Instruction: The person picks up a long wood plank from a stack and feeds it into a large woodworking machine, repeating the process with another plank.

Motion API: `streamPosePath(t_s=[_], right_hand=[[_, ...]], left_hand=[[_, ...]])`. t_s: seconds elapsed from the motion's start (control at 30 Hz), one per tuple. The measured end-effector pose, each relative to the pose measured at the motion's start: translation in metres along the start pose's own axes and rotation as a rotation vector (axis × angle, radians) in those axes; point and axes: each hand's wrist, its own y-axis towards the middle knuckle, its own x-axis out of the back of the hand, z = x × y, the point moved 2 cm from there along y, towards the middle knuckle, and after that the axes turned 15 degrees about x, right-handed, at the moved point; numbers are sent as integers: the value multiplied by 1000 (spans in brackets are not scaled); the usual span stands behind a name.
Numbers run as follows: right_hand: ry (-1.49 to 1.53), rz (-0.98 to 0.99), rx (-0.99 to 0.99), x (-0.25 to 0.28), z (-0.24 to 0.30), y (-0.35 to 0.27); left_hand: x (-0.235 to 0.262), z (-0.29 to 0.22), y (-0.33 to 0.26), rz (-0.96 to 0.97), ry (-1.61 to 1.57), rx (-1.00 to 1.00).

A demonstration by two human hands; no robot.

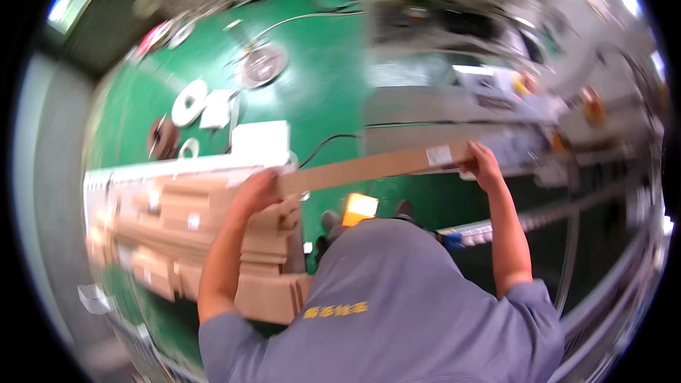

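We look down from our own head over a grey work shirt (397,298) at both bare arms stretched forward. Between our hands we hold a long, flat, folded brown cardboard box (369,168) level in the air, running from lower left to upper right across the middle of the view. Our left hand (257,191) grips its left end, fingers wrapped together over the top edge and clamped on the cardboard. Our right hand (481,163) grips its right end the same way, fingers curled over the edge, just beside a small white label (440,155) stuck on the box. Below and to the left of the left hand lies a pile of more flat brown cardboard pieces (198,241). Beneath everything spreads a green floor (319,78), with several rolls of tape (189,102) and a white box (261,140) lying on it farther away. To the right, blurred grey machinery (496,92) fills the view; we cannot make out its details.
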Motion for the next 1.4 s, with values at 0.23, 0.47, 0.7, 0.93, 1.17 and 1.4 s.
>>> streamPosePath(t_s=[0.23, 0.47, 0.7, 0.93, 1.17, 1.4], right_hand=[[-141, -825, 284, 64, -18, -5], [-996, -869, 290, 4, -35, 35], [-1218, -1062, 105, 5, -33, 70], [-1167, -1006, 124, 5, -25, 59], [-1256, -1013, 130, 9, -30, 51], [-1181, -1029, 156, 12, -31, 53]], left_hand=[[-5, -69, 31, -101, -79, -123], [-15, -198, 56, -442, -267, -367], [-34, -135, 49, -488, -451, -59], [-41, -93, 39, -305, -858, 203], [-23, -91, 25, -228, -976, 180], [-25, -80, 24, -210, -1083, 176]])
